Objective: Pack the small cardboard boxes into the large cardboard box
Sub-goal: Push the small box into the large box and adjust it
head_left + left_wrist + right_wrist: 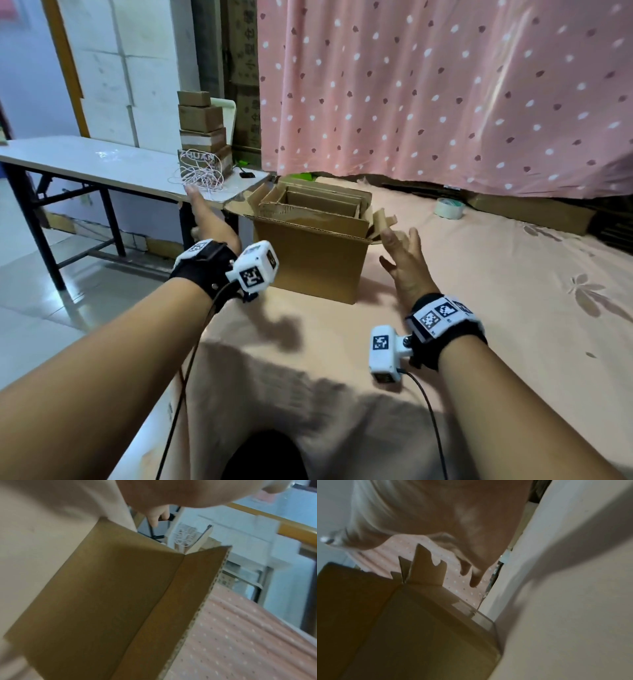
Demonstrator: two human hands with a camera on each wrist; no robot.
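The large brown cardboard box [310,253] stands open on the pink bedcover, its flaps up and brown cardboard pieces showing inside. Several small cardboard boxes [202,125] are stacked on the white table at the back left. My left hand [205,214] stretches out with straight fingers toward that table, left of the large box, and holds nothing. My right hand [404,258] hovers with spread fingers just right of the box, empty. In the left wrist view the box wall [109,601] fills the frame. The right wrist view shows the box corner [412,622] below my fingers [475,580].
A white folding table [102,164] with black legs stands left of the bed, carrying a tangle of white cord [200,174] and a small black item [246,175]. A tape roll [449,207] lies on the bedcover at the back right. A pink dotted curtain [445,92] hangs behind.
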